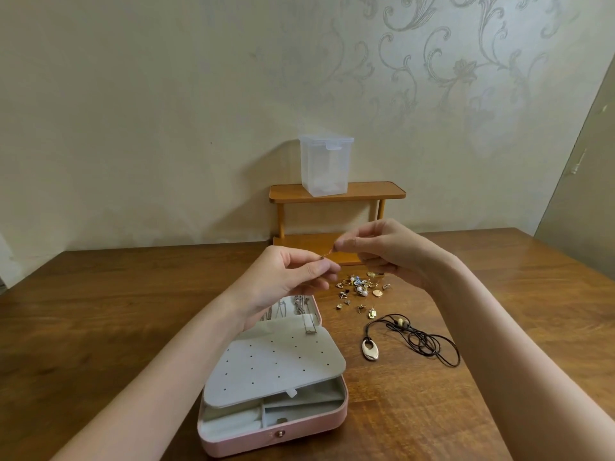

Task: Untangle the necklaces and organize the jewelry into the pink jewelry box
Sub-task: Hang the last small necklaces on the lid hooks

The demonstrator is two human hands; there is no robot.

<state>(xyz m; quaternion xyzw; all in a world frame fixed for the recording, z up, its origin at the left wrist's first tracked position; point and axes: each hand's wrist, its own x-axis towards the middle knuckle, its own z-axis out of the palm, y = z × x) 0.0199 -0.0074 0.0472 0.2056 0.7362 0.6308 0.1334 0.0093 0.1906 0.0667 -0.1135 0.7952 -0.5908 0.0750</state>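
Observation:
Both hands are raised above the table, stretching a thin gold-pink chain (327,255) between them. My left hand (286,277) pinches its lower left end; my right hand (376,252) pinches the upper right end. Below lies the open pink jewelry box (319,427), its grey perforated flap (273,367) folded over the compartments, with silver chains (299,306) in the lid half. To the right a black cord necklace (419,337) with an oval gold pendant (370,349) lies tangled. A heap of small earrings and charms (359,292) sits behind it.
A small two-tier wooden shelf (366,191) stands against the wall, carrying a clear plastic lidded container (326,166). The brown wooden table (100,327) runs wide to left and right. A door edge shows at far right.

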